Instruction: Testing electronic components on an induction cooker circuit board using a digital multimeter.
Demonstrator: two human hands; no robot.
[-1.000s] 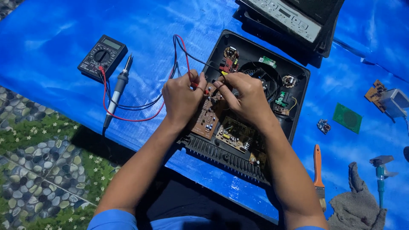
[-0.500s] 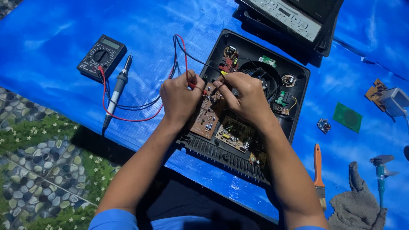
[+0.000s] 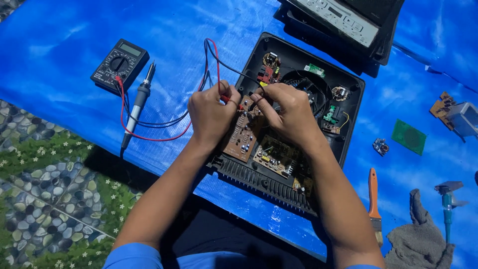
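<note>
An opened black appliance case (image 3: 353, 112) lies on a blue tarp, its brown circuit board (image 3: 244, 137) and fan exposed. My left hand (image 3: 211, 112) pinches a red test probe over the board's upper edge. My right hand (image 3: 286, 112) grips a black probe beside it, over the fan. Red and black leads (image 3: 149, 130) run left to a black multimeter (image 3: 119, 65).
A soldering iron (image 3: 138, 102) lies beside the multimeter. The appliance's top cover (image 3: 348, 22) rests at the back. On the right lie a green small board (image 3: 409, 137), an orange-handled brush (image 3: 373, 201), a grey rag (image 3: 418, 236) and small parts. Patterned floor covering (image 3: 45, 194) shows at left.
</note>
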